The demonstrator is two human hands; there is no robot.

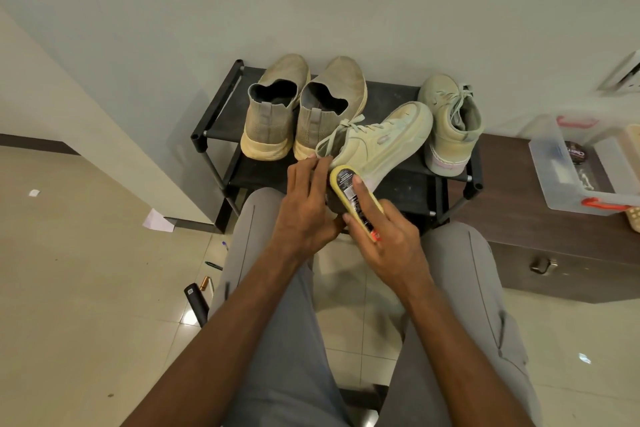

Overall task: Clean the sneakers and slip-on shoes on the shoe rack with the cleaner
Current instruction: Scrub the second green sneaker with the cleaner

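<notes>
My left hand [306,208] grips the heel end of a pale green lace-up sneaker [384,139], which is tilted with its toe pointing up and right over the black shoe rack [221,104]. My right hand [384,239] holds a yellow oval shoe cleaner [349,194] with a dark label, pressed against the sneaker's side near the heel. The matching sneaker [450,121] stands on the rack's right end. Two tan slip-on shoes [273,111] [329,107] stand side by side on the rack's left half, heels toward me.
A clear plastic box [568,180] with red latches sits on a dark wooden chest [540,246] at the right. Pens, a black cylinder [197,303] and paper scraps lie on the tiled floor at left. My grey-trousered knees flank the rack's front.
</notes>
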